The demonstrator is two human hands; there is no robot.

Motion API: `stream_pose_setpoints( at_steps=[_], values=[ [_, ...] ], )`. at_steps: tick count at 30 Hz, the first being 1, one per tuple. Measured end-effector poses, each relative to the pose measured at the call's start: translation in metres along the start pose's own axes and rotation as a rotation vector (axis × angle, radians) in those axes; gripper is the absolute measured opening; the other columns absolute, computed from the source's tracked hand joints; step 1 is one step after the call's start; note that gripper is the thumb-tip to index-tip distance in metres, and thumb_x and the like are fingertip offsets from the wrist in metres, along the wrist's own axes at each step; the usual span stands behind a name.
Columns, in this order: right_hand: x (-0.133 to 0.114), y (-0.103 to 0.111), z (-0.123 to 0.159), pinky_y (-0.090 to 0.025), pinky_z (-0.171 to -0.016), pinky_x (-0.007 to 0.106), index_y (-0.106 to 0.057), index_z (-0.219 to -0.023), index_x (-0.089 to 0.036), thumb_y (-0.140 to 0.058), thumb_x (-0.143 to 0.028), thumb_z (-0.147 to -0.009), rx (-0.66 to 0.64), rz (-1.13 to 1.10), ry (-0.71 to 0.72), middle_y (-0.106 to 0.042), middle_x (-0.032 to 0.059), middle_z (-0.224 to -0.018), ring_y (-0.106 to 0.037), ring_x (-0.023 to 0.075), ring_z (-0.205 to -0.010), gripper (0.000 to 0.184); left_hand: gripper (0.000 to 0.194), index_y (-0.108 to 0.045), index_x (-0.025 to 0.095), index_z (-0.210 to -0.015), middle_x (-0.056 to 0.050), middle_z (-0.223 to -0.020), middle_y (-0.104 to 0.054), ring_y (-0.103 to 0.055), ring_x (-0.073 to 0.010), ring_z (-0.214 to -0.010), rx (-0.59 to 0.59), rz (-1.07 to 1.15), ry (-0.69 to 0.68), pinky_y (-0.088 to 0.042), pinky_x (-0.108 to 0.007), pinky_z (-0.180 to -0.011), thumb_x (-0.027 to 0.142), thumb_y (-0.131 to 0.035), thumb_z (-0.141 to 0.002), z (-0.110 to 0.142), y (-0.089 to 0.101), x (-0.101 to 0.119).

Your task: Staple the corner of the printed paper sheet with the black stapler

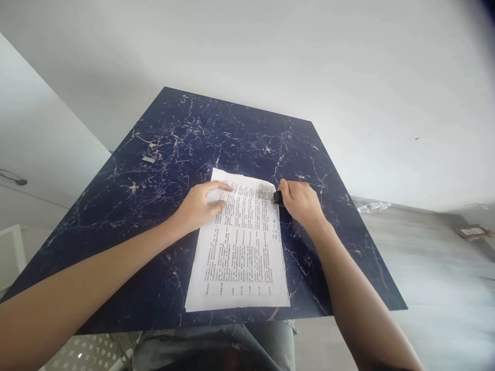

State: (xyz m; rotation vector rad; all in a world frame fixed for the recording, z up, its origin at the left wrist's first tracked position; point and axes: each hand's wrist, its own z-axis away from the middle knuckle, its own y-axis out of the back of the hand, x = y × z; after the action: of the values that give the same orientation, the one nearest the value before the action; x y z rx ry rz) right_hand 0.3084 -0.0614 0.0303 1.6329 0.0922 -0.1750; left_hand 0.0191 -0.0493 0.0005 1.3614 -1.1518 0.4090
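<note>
A sheaf of printed paper (pixel 240 252) lies on the dark blue marbled table, its lines of text running sideways to me. My left hand (pixel 204 203) rests on its upper left edge, fingers and thumb spread over the sheet. At the upper right edge my right hand (pixel 303 201) is closed round a black stapler (pixel 278 198). Only the front end of the stapler shows, reaching over the paper's margin; the rest is hidden in the fist. Some handwriting and a dark printed block stand near that edge.
A small greyish strip, possibly staples (pixel 148 159), lies on the table (pixel 232 129) toward the far left. White wall (pixel 270 51) rises behind. On the floor at right are a clear plastic wrapper (pixel 374 207) and a brownish packet (pixel 474 232).
</note>
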Motion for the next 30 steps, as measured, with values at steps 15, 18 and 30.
stream_pose_setpoints(
  at_steps=[15,18,30],
  values=[
    [-0.012,-0.017,0.006,-0.04,-0.08,0.041,-0.074,-0.079,-0.015,-0.024,-0.031,-0.11,0.114,0.343,0.208,-0.075,0.0153,-0.085,-0.066,0.0276,-0.084,0.062,0.036,-0.075,0.025,-0.118,-0.003,-0.129,-0.075,-0.068,-0.0255,-0.124,-0.005,-0.016,-0.006,-0.047,-0.051,-0.116,0.009,-0.067,-0.087,0.0,0.0,0.0],
    [-0.001,-0.009,0.002,-0.041,-0.074,0.04,-0.071,-0.078,-0.017,-0.023,-0.037,-0.111,0.075,0.171,0.151,-0.073,0.0144,-0.082,-0.066,0.0265,-0.079,0.062,0.036,-0.074,0.024,-0.118,-0.003,-0.129,-0.075,-0.068,-0.0251,-0.123,0.003,-0.037,-0.013,-0.047,-0.05,-0.116,0.008,-0.067,-0.087,0.001,0.0,-0.001],
    [0.079,0.028,-0.007,-0.045,-0.08,0.038,-0.067,-0.115,-0.022,-0.065,-0.037,-0.093,-0.294,-0.236,0.518,-0.072,0.0093,-0.108,-0.064,0.0257,-0.092,0.027,0.034,-0.075,0.021,-0.125,-0.016,-0.133,-0.061,-0.052,-0.0384,-0.13,0.019,-0.482,-0.176,-0.047,-0.063,-0.111,0.037,-0.07,-0.096,0.003,-0.001,-0.017]
  ],
)
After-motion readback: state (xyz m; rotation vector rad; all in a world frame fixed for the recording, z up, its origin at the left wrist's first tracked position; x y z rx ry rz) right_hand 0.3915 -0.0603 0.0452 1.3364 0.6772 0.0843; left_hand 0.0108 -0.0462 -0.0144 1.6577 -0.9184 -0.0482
